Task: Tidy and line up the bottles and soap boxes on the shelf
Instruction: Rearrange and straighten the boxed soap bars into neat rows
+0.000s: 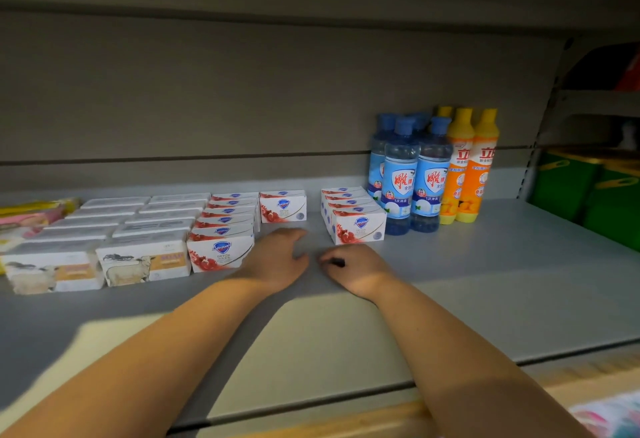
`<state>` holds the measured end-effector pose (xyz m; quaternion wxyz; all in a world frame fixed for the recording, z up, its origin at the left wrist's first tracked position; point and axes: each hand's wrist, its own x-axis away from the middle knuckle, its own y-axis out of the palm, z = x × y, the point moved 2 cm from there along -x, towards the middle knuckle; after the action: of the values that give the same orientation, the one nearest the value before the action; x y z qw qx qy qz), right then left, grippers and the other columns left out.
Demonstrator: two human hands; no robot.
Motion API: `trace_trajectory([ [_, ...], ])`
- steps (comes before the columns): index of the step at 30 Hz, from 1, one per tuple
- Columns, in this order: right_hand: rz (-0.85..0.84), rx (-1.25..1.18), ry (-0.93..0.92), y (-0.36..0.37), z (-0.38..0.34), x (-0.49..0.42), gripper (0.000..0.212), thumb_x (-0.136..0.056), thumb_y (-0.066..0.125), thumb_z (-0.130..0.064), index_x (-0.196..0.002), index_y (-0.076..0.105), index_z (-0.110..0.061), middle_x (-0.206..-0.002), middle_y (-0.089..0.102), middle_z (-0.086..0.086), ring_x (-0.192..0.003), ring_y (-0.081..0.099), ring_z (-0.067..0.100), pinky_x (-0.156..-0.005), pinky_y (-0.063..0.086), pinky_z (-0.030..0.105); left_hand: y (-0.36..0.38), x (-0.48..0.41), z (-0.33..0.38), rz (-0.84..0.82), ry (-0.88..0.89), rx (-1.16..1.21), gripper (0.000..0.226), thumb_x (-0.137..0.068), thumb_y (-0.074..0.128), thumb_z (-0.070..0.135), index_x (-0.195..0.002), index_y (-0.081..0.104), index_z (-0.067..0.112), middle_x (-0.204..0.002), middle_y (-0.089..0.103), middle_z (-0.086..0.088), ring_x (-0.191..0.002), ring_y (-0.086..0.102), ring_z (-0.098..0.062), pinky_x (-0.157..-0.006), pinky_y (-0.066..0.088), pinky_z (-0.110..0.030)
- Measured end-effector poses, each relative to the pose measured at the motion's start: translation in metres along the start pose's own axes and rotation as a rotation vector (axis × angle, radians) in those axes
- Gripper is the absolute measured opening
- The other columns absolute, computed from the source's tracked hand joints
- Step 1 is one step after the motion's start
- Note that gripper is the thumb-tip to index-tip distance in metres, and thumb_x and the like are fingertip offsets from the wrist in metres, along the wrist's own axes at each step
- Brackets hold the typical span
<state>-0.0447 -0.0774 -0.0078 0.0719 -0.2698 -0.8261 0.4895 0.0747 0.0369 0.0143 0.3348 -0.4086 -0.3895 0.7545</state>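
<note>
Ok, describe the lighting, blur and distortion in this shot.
Head view: dim overall, a brighter patch lights the front of the shelf; wide-angle lens bows the shelf lines; pink and yellow packs at far left look smeared; blue bottles stay fairly sharp.

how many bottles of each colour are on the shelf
blue bottles: 4 (one shows only its cap, at the back)
orange bottles: 3
total: 7
</note>
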Motion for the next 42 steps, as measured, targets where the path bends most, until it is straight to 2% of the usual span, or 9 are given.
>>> trace_trajectory([
  [5,0.068,-0.131,0.015,-0.003,0.01,0.001,0.024,-0.089,0.053,-0.026,-0.105,0.07,-0.03,-0.115,0.066,-0.011,-0.105,0.058,0.009,-0.089,0.041,0.021,0.0,-0.052,0.007,0.024,-0.168,-0.121,0.046,-0.086,0.056,0.027,-0.129,0.047,0.013,-0.132,0.05,-0.009,-0.121,0.047,-0.026,-0.091,0.04,-0.032],
  [12,0.152,-0.198,0.063,-0.007,0.019,-0.005,0.025,-0.092,0.05,-0.027,-0.106,0.07,-0.031,-0.119,0.064,-0.007,-0.106,0.057,0.012,-0.084,0.037,0.019,0.011,-0.103,-0.008,-0.068,-0.268,-0.32,0.072,-0.091,0.055,0.029,-0.149,0.016,0.012,-0.159,0.008,-0.01,-0.146,0.001,-0.03,-0.116,0.011,-0.046],
  [18,0.148,-0.182,0.062,-0.009,0.02,-0.009,0.025,-0.093,0.05,-0.027,-0.109,0.069,-0.029,-0.12,0.064,-0.007,-0.11,0.055,0.012,-0.085,0.036,0.018,0.015,-0.106,-0.011,-0.097,-0.272,-0.456,0.068,-0.089,0.055,0.032,-0.145,0.021,0.015,-0.146,0.026,-0.013,-0.135,0.025,-0.034,-0.107,0.028,-0.048],
  [25,0.15,-0.202,0.054,-0.009,0.018,-0.007,0.024,-0.092,0.051,-0.026,-0.107,0.07,-0.028,-0.118,0.065,-0.007,-0.108,0.056,0.011,-0.084,0.035,0.017,0.017,-0.117,-0.006,-0.059,-0.322,-0.658,0.06,-0.081,0.058,0.019,-0.136,0.034,0.02,-0.136,0.03,-0.015,-0.129,0.027,-0.034,-0.109,0.02,-0.048],
  [28,0.161,-0.224,0.063,-0.011,0.017,-0.007,0.023,-0.092,0.052,-0.026,-0.104,0.071,-0.027,-0.117,0.065,-0.007,-0.106,0.056,0.011,-0.082,0.036,0.018,0.019,-0.111,-0.008,-0.007,-0.259,-0.65,0.054,-0.083,0.056,0.017,-0.133,0.036,0.018,-0.132,0.048,-0.012,-0.126,0.039,-0.032,-0.108,0.024,-0.046],
  [31,0.165,-0.233,0.072,-0.012,0.015,-0.006,0.022,-0.091,0.053,-0.024,-0.104,0.071,-0.026,-0.116,0.066,-0.007,-0.106,0.055,0.01,-0.082,0.035,0.017,0.009,-0.094,-0.007,0.192,-0.223,-0.433,0.035,-0.088,0.056,0.028,-0.118,0.043,0.014,-0.113,0.061,-0.01,-0.105,0.055,-0.03,-0.084,0.039,-0.036],
  [35,0.139,-0.238,0.084,-0.012,0.012,-0.003,0.025,-0.091,0.053,-0.022,-0.111,0.068,-0.024,-0.119,0.065,-0.007,-0.109,0.056,0.01,-0.084,0.036,0.016,-0.008,-0.057,0.003,0.339,-0.356,0.341,0.031,-0.087,0.057,0.031,-0.104,0.057,0.006,-0.101,0.066,-0.014,-0.095,0.063,-0.031,-0.08,0.051,-0.037],
  [39,0.121,-0.421,0.081,-0.014,0.003,0.006,0.029,-0.088,0.058,-0.023,-0.117,0.062,-0.026,-0.109,0.066,-0.006,-0.101,0.059,0.009,-0.082,0.041,0.021,-0.007,-0.014,0.021,0.243,-0.48,0.974,0.025,-0.089,0.063,0.025,-0.107,0.063,0.008,-0.101,0.071,-0.011,-0.092,0.068,-0.026,-0.074,0.054,-0.033],
  [42,0.093,-0.568,0.062,-0.015,-0.006,0.014,0.026,-0.089,0.051,-0.01,-0.104,0.061,-0.028,-0.093,0.066,-0.012,-0.087,0.06,-0.001,-0.068,0.043,0.008,-0.015,0.004,0.023,0.145,-0.491,1.035,0.025,-0.088,0.064,0.026,-0.105,0.064,0.007,-0.098,0.072,-0.011,-0.09,0.069,-0.026,-0.079,0.055,-0.039],
])
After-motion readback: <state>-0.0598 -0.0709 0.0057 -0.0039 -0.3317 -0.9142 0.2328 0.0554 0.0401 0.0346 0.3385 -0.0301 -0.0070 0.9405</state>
